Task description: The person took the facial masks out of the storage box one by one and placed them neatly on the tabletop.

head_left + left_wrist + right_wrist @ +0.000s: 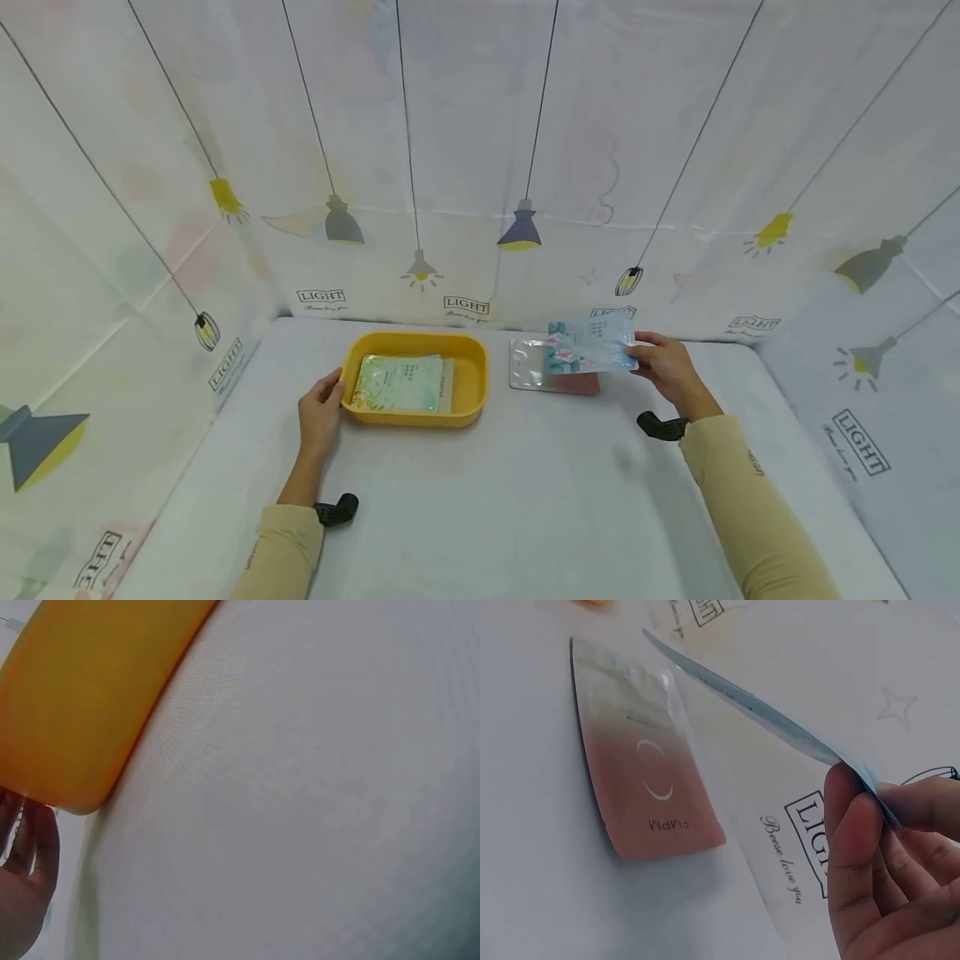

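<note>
My right hand (pixel 669 367) pinches a blue floral sachet (pixel 592 343) by its right end, thumb on one face and fingers on the other. In the right wrist view the sachet (pixel 769 720) shows nearly edge-on, raised above the table. Below it lies a pink-and-silver sachet (pixel 649 772) marked PMPM, partly covered by the blue one in the head view. My left hand (pixel 321 414) touches the left end of a yellow basket (pixel 415 420), its fingers (pixel 46 851) fairly straight against the end wall. Inside the basket lies a green floral sachet (pixel 401 383) over another pale packet (pixel 447 387).
The white table (pixel 495 517) runs back to a patterned curtain (pixel 465 167) printed with hanging lamps, which also covers both sides. A black wrist camera (pixel 337 510) sits on the left wrist and another camera (pixel 662 427) on the right.
</note>
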`<control>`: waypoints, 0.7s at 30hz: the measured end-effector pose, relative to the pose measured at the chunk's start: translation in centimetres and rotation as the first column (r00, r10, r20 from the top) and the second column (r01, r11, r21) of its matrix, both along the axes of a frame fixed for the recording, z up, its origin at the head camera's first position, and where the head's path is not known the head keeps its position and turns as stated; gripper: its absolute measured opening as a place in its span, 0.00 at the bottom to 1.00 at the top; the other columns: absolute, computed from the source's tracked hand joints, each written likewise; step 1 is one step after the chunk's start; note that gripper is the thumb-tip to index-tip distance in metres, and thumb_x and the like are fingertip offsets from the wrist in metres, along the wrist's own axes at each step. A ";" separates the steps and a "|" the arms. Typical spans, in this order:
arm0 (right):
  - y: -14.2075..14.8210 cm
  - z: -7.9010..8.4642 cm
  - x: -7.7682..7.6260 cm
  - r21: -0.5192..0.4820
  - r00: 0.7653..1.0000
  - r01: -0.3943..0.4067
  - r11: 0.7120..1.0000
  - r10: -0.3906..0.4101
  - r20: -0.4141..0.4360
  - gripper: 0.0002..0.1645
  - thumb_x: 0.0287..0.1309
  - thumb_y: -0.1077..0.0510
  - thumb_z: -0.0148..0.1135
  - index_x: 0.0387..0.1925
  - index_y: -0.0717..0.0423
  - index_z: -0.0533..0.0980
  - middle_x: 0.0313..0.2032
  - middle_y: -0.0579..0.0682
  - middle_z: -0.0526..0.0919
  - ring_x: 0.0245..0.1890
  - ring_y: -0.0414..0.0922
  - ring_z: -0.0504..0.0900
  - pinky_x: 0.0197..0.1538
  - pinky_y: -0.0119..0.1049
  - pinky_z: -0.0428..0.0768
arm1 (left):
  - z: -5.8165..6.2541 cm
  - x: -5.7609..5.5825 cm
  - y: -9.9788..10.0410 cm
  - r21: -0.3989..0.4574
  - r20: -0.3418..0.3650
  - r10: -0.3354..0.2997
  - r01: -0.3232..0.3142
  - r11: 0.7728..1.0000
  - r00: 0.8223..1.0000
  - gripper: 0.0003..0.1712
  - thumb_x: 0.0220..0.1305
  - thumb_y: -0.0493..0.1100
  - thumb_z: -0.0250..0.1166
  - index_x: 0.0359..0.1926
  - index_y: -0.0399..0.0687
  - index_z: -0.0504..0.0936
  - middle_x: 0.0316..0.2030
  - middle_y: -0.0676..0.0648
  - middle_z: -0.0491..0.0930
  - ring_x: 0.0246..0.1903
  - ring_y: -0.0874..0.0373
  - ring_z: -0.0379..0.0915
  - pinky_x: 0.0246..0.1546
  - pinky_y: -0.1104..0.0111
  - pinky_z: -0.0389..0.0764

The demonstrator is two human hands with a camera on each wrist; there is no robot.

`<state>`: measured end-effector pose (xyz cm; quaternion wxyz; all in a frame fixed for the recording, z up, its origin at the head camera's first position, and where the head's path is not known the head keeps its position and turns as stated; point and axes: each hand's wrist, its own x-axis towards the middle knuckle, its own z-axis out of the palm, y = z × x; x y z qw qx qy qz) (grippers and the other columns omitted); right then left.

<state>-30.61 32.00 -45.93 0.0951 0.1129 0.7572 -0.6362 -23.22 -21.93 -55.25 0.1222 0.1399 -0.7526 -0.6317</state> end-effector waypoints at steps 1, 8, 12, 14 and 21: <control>0.3 0.0 -0.1 0.011 1.000 0.006 1.000 -0.006 0.002 0.36 0.67 0.59 0.57 0.72 0.63 0.57 0.37 0.36 0.79 0.33 0.33 0.83 0.40 0.26 0.81 | 0.0 0.0 0.0 0.001 0.004 0.002 -0.002 1.000 1.000 0.24 0.73 0.47 0.54 0.65 0.44 0.73 0.63 0.43 0.75 0.54 0.61 0.70 0.42 0.90 0.72; 1.9 -0.1 -0.7 0.057 0.998 0.038 0.998 -0.040 0.040 0.37 0.67 0.58 0.57 0.73 0.60 0.56 0.40 0.38 0.76 0.34 0.33 0.82 0.41 0.26 0.81 | -0.2 0.2 0.1 0.005 0.021 0.007 -0.007 1.000 1.000 0.24 0.73 0.47 0.54 0.65 0.44 0.72 0.63 0.43 0.74 0.52 0.64 0.69 0.42 0.90 0.72; 2.7 -0.2 -0.9 0.077 0.998 0.050 0.996 -0.053 0.040 0.37 0.67 0.58 0.57 0.73 0.60 0.56 0.42 0.40 0.76 0.34 0.34 0.82 0.41 0.26 0.81 | -0.2 0.2 0.1 0.011 0.001 0.009 -0.009 1.000 1.000 0.23 0.73 0.46 0.54 0.65 0.44 0.73 0.63 0.43 0.75 0.52 0.64 0.70 0.42 0.90 0.73; 3.1 -0.3 -0.9 0.085 0.997 0.056 0.995 -0.059 0.040 0.37 0.67 0.58 0.57 0.73 0.60 0.56 0.43 0.41 0.76 0.34 0.34 0.82 0.41 0.27 0.81 | -0.1 0.2 0.1 0.010 -0.009 0.009 -0.009 1.000 1.000 0.23 0.73 0.46 0.54 0.65 0.43 0.73 0.63 0.43 0.75 0.52 0.64 0.70 0.42 0.89 0.73; 4.7 -0.8 -0.8 0.086 0.996 0.049 0.995 -0.054 0.065 0.38 0.68 0.58 0.55 0.74 0.61 0.54 0.46 0.43 0.73 0.34 0.33 0.81 0.41 0.27 0.81 | 0.0 0.1 0.0 0.014 0.001 0.003 -0.003 1.000 1.000 0.23 0.73 0.46 0.54 0.65 0.44 0.73 0.62 0.43 0.75 0.53 0.62 0.71 0.43 0.87 0.75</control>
